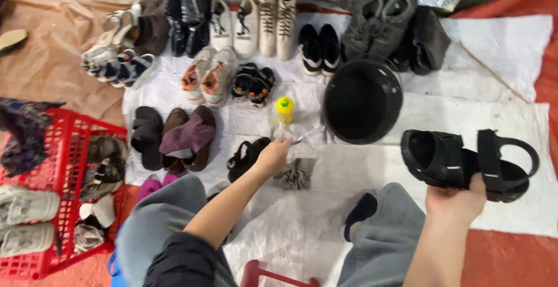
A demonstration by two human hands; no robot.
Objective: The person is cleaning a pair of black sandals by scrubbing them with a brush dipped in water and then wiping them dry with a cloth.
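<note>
My right hand (456, 201) holds a black strappy sandal (468, 159) up from below, at the right of the view. My left hand (272, 156) reaches forward over the white sheet and closes on a small brush (305, 136) with a pale handle. Just beyond that hand stands a clear bottle with a yellow cap (284, 110). A grey rag (296, 174) lies on the sheet by my left wrist, and a black sandal (247, 156) lies to the hand's left.
A black bucket (361, 101) stands right of the bottle. Several pairs of shoes and sandals lie in rows on the white sheet (500, 43). A red plastic crate (58, 147) with shoes is at the left. My knees in grey trousers fill the bottom.
</note>
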